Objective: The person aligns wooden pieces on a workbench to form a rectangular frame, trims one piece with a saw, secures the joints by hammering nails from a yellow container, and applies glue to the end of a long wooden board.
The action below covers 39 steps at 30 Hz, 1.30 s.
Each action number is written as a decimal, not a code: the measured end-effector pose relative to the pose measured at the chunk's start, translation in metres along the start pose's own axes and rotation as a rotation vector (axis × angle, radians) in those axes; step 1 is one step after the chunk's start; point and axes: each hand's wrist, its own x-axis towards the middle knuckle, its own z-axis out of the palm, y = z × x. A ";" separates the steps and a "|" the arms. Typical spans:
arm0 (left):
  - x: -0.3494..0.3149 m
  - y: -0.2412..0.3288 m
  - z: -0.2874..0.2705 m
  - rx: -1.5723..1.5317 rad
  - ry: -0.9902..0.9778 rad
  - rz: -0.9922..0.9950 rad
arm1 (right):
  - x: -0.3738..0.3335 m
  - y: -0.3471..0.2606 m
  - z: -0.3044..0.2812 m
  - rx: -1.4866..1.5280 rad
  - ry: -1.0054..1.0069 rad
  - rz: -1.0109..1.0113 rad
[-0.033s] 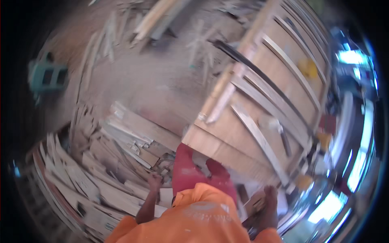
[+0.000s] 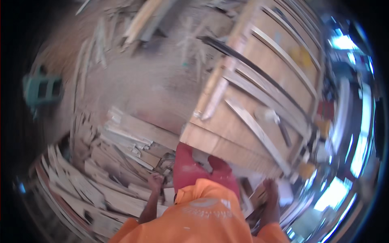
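Beside my left thigh hangs my left hand (image 2: 155,180), above a pile of wooden boards (image 2: 95,186). Nothing shows in it, but its fingers are too smeared to read. On the other side, my right hand (image 2: 270,187) is bent up close to the near right edge of a wooden workbench (image 2: 247,121); its fingers are blurred too. The near end of the bench top is just in front of my legs. Several wooden strips (image 2: 259,135) lie across it. A long dark strip (image 2: 231,52) sticks out past its left edge.
Scrap boards (image 2: 137,125) cover the floor at the left, and longer timber (image 2: 148,24) lies farther off. A green plastic stool or crate (image 2: 43,90) stands at the far left. On the bench are a yellow object (image 2: 300,56) and a whitish lump (image 2: 269,115).
The view has turned slightly, so the bench and far timber sit a little farther left in it. Both my hands stay at about the same places beside my body.
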 end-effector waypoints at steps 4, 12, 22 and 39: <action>0.025 0.048 0.045 1.206 0.314 0.082 | -0.063 0.041 0.053 0.303 0.069 0.259; 0.157 0.112 0.366 1.510 -0.206 0.820 | -0.167 0.137 0.136 0.500 0.391 0.225; 0.057 -0.126 0.499 1.264 -0.690 0.732 | -0.121 0.133 0.065 0.330 0.734 0.007; 0.086 -0.428 0.521 2.312 -1.218 1.150 | 0.225 -0.264 -0.233 0.753 0.487 -0.596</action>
